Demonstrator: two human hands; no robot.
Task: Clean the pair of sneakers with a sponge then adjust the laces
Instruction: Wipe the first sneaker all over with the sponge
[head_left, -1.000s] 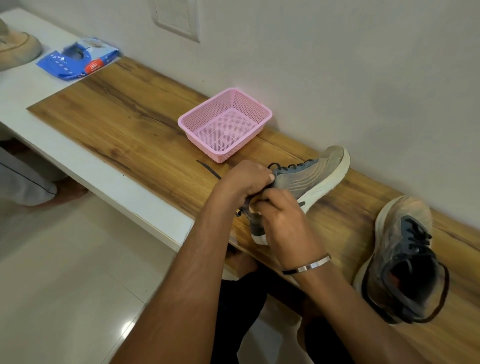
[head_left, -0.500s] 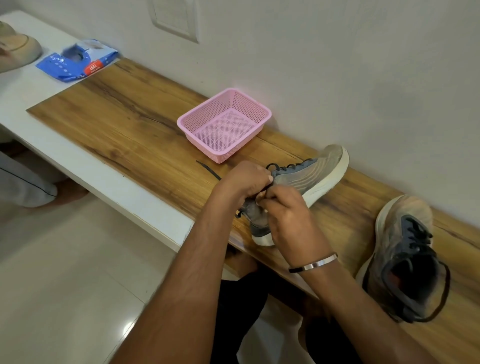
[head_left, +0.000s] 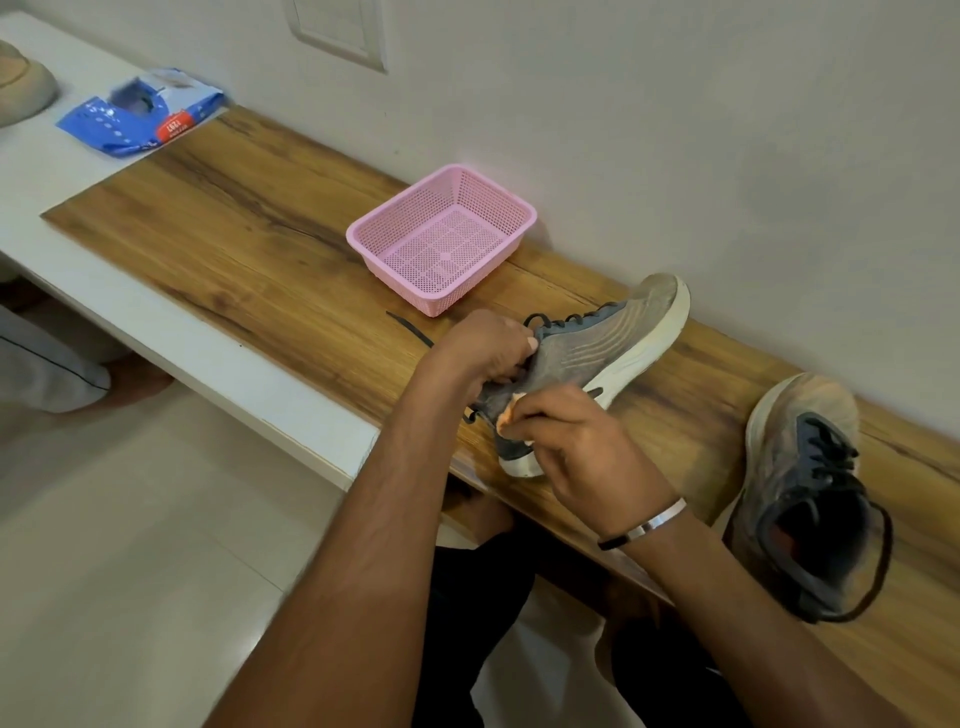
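Left hand (head_left: 485, 348) clamped on collar/tongue area of the grey shoe (head_left: 597, 353), which lies tilted on its side on the wood bench (head_left: 234, 249), toe pointing at the wall, heel at the bench's front edge. Right hand (head_left: 582, 441) closed around a small orange sponge (head_left: 506, 413), pressed on the shoe's side near the heel; bracelet (head_left: 644, 525) on that wrist. 2nd shoe (head_left: 800, 488) sits upright further right on the bench w/ laces loose, apart from both hands; pink basket (head_left: 441, 236) just behind the left hand, blue packet (head_left: 140, 114) far left.
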